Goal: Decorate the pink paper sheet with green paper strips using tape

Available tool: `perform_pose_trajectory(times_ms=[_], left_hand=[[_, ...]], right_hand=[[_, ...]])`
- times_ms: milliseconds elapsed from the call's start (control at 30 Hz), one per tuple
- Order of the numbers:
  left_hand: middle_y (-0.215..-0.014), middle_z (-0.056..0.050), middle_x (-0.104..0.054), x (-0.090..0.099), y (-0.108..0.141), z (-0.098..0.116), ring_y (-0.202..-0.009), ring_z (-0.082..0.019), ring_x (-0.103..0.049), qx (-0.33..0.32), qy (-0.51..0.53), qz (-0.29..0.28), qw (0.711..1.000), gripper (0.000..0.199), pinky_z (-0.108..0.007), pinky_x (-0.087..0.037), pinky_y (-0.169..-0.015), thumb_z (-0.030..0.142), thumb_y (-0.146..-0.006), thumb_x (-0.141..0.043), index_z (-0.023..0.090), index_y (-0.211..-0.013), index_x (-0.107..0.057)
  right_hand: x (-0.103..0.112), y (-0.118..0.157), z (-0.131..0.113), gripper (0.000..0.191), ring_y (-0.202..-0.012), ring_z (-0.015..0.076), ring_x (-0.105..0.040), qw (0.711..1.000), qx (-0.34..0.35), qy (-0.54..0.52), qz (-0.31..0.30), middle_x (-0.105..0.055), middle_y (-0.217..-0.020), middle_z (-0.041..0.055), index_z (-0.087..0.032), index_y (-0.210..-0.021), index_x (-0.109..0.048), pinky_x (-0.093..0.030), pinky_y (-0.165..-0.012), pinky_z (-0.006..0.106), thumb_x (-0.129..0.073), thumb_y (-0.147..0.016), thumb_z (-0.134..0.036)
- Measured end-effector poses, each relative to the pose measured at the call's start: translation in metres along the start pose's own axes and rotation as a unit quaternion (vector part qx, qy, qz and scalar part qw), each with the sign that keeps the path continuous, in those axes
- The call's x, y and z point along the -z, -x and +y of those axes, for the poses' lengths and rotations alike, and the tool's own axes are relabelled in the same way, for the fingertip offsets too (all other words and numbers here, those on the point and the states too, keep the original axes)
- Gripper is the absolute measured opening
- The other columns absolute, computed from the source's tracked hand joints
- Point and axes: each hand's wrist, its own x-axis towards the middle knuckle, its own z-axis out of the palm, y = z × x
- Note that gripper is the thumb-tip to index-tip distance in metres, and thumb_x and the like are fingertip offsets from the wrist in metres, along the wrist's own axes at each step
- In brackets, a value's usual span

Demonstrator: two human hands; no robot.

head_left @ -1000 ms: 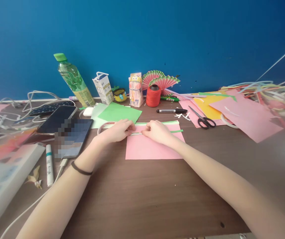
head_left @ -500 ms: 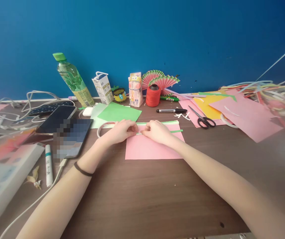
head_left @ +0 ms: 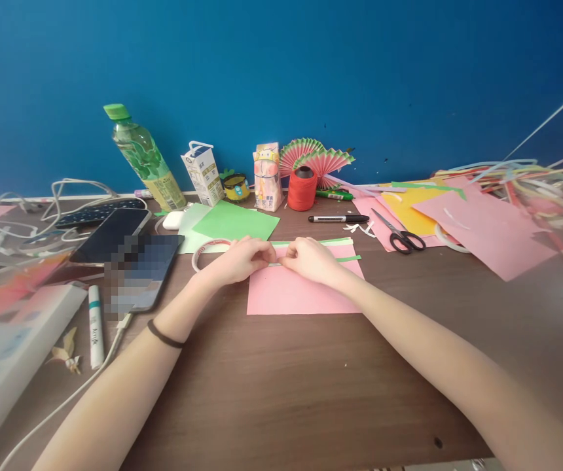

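Note:
On the dark wooden table lies a sheet of pink paper (head_left: 301, 294), with a green-and-white edge along its far side. Across its upper part runs a narrow green paper strip (head_left: 349, 258), whose right end pokes out past the sheet. My left hand (head_left: 247, 260) is closed in a pinch on the strip near the sheet's left side. Close beside it, my right hand (head_left: 308, 258) pinches the same strip, fingertips almost meeting those of the left. Most of the strip is hidden under my hands. A tape roll (head_left: 197, 258) lies just left of my left hand.
Green paper (head_left: 237, 221) lies behind my hands. Scissors (head_left: 404, 239), a black marker (head_left: 339, 219) and loose pink paper (head_left: 488, 229) are to the right. Along the wall stand a bottle (head_left: 146, 157), a carton (head_left: 203, 175) and red thread (head_left: 302, 191). Phones (head_left: 112, 235) lie left.
My left hand has shifted very slightly to the right, closer to my right hand. The right hand and the pink paper look the same.

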Motion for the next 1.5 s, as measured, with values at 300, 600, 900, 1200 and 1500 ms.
perform_pose_trajectory(times_ms=[300, 600, 900, 1200, 1500], left_hand=[[-0.095, -0.001, -0.063, -0.002, -0.002, -0.003, -0.095, -0.02, -0.047, -0.004, 0.0, -0.007, 1.0, 0.02, -0.033, -0.035, -0.085, 0.02, -0.08, -0.044, 0.021, -0.087, -0.062], [-0.095, -0.003, -0.062, 0.002, -0.002, 0.004, -0.097, -0.021, -0.047, 0.02, -0.01, -0.017, 1.0, 0.022, -0.033, -0.036, -0.087, 0.019, -0.079, -0.043, 0.021, -0.087, -0.063], [-0.095, -0.002, -0.061, 0.002, -0.001, 0.004, -0.096, -0.021, -0.047, 0.019, -0.007, -0.019, 1.0, 0.022, -0.033, -0.035, -0.087, 0.018, -0.079, -0.043, 0.021, -0.087, -0.062], [-0.094, -0.002, -0.06, 0.0, -0.002, -0.001, -0.094, -0.021, -0.045, 0.007, 0.003, -0.023, 1.0, 0.021, -0.034, -0.034, -0.086, 0.02, -0.081, -0.041, 0.022, -0.087, -0.062], [-0.091, -0.003, -0.058, -0.001, 0.0, -0.005, -0.091, -0.02, -0.047, -0.033, -0.001, -0.008, 0.999, 0.027, -0.033, -0.036, -0.083, 0.017, -0.081, -0.041, 0.024, -0.094, -0.064]], right_hand=[[0.006, -0.001, 0.002, 0.023, -0.053, 0.0116, -0.046, 0.999, 0.009, -0.028, -0.027, -0.056, -0.057, 0.0, -0.019, -0.051, -0.047, -0.026, -0.048, 0.024, -0.048, -0.073, -0.025], [0.006, -0.001, 0.002, 0.013, -0.058, 0.0127, -0.054, 0.999, -0.003, -0.039, -0.025, -0.064, -0.065, 0.0004, -0.018, -0.058, -0.057, -0.03, -0.05, 0.023, -0.053, -0.07, -0.023], [0.004, 0.0, 0.0, 0.013, -0.057, 0.0118, -0.053, 1.0, 0.004, -0.02, -0.015, -0.064, -0.064, -0.0003, -0.019, -0.057, -0.057, -0.031, -0.051, 0.024, -0.054, -0.069, -0.023], [0.005, -0.003, 0.01, 0.012, -0.064, 0.0131, -0.055, 0.999, 0.018, -0.03, -0.006, -0.063, -0.073, 0.0024, -0.018, -0.061, -0.055, -0.034, -0.054, 0.023, -0.057, -0.07, -0.025], [0.009, -0.008, 0.022, 0.015, -0.067, 0.0133, -0.052, 0.998, 0.045, -0.04, -0.011, -0.057, -0.076, 0.0019, -0.017, -0.062, -0.055, -0.036, -0.058, 0.024, -0.06, -0.071, -0.028]])
